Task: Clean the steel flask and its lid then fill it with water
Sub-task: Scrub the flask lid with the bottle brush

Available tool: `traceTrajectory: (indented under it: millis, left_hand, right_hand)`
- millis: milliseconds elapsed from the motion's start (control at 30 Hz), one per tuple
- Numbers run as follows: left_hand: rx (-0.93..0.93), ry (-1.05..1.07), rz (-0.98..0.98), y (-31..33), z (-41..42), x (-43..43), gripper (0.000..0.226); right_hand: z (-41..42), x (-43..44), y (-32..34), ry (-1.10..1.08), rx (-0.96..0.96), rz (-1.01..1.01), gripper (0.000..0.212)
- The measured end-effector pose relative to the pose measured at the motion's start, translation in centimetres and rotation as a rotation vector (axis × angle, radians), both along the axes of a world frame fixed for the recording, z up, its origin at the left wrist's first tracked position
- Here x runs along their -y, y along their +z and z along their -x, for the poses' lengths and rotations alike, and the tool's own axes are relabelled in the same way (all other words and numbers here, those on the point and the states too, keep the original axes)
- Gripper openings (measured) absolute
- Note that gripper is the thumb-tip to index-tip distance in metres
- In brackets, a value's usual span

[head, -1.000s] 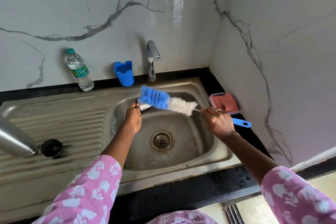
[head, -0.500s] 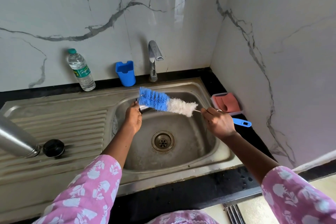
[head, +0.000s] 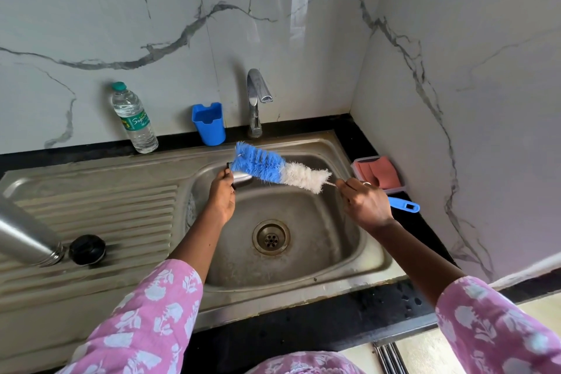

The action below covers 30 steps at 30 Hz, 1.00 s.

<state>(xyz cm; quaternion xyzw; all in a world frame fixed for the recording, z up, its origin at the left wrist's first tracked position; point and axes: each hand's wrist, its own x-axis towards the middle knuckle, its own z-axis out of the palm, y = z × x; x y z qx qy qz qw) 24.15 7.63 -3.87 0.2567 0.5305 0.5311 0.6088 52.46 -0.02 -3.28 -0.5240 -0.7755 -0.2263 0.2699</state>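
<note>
Two hands meet over the back of the sink point(head: 334, 255), which is set into the black desk point(head: 303, 328). Your left hand point(head: 223, 199) has its grip clenched on a small steel piece with a black edge, which I take to be the flask's lid point(head: 243, 178). Your right hand point(head: 365, 205) grasps the bottle brush point(head: 273, 165) by the wire just behind the white bristles, with the blue handle sticking out toward the desk's right edge.

The brush's long axis runs from your right hand up and to the left. Its blue tip lies on or just over the lid, and I cannot tell whether they touch. Scrubbing will likely turn on lining that tip up with the lid's opening, which I cannot see.

The steel flask point(head: 27, 240) lies on its side on the drainboard point(head: 106, 200) at the desk's left edge, mouth toward the sink. A black stopper point(head: 87, 249) sits just beside the mouth, and your left hand is the nearer one to both.

Along the back edge, the capped water bottle point(head: 133, 118) holds clear water and the blue holder point(head: 209, 124) shows nothing above its rim. No stream falls from the tap point(head: 256, 100). Near the back right corner, a tray point(head: 394, 190) holds a pink sponge point(head: 379, 174).
</note>
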Motion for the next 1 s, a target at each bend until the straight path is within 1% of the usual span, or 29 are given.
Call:
traceTrajectory:
  millis: [67,133,300,367,433,500,600,800,900,1000]
  left_hand:
    - [0.04,0.002,-0.017,0.3,-0.3,0.0,0.028]
    - [0.016,0.001,-0.02,0.4,-0.3,-0.2,0.031]
    - [-0.089,0.014,-0.007,0.1,0.3,-0.6,0.017]
    - [-0.084,0.035,0.007,-0.3,0.5,-0.7,0.019]
    - [-0.085,0.04,0.013,-0.4,0.4,-0.5,0.024]
    - [-0.076,0.022,0.006,-0.2,-0.1,-0.2,0.033]
    - [-0.064,0.014,0.006,0.2,-0.3,0.1,0.04]
    - [-0.004,0.08,0.056,0.4,0.9,0.0,0.043]
    - [-0.008,0.072,0.055,0.1,1.1,0.0,0.044]
    - [-0.009,0.011,0.037,0.1,0.2,0.5,0.044]
  right_hand:
    - [0.4,-0.3,0.2,-0.037,-0.023,0.021,0.03]
    - [0.6,-0.4,0.0,-0.041,-0.026,0.027,0.028]
    - [-0.2,0.3,0.0,0.012,-0.005,-0.005,0.033]
    - [-0.4,0.4,0.0,0.018,-0.002,-0.004,0.036]
    - [-0.3,0.3,-0.1,0.005,-0.012,0.009,0.035]
    - [0.3,-0.1,-0.1,-0.014,-0.023,0.014,0.027]
    - [0.9,-0.4,-0.1,-0.017,-0.011,0.006,0.016]
    - [-0.8,0.3,-0.7,0.035,0.035,-0.027,0.028]
    - [-0.7,0.4,-0.6,0.024,0.036,-0.022,0.029]
    - [0.3,0.0,-0.4,0.0,0.011,-0.01,0.024]
